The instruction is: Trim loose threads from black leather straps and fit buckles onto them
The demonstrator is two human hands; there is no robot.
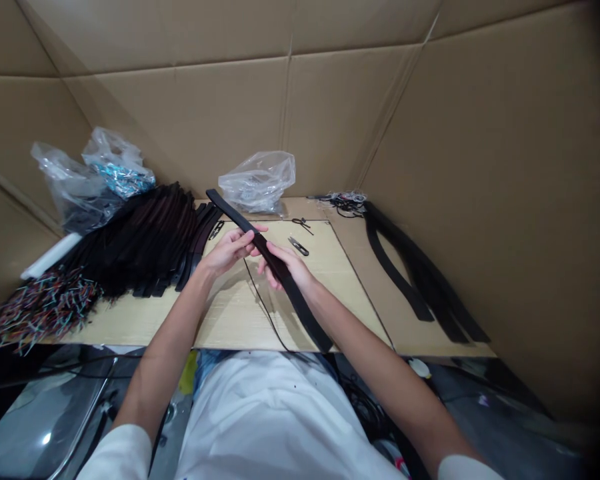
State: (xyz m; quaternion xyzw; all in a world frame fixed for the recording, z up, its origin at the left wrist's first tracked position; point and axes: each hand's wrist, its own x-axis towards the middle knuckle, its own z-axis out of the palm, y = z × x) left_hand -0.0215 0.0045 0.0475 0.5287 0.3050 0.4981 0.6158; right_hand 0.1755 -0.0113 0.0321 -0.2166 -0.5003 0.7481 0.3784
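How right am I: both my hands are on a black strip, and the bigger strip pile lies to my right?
The side is wrong: the head view shows the bigger strip pile to your left. Your left hand and right hand are on a black strip.

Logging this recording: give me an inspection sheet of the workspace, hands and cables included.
Surface: pale board, with small snips lying on it.
Job's things: dark strip, slanting in both hands; strip pile at left, more strips at right.
Clutter: clear plastic bags behind; multicoloured strands at the pile's near end.
Hands: left hand and right hand both grip the strip, left farther up.
Cables: thin dark cord running toward the near edge; its use unclear.
Surroundings: cardboard walls.
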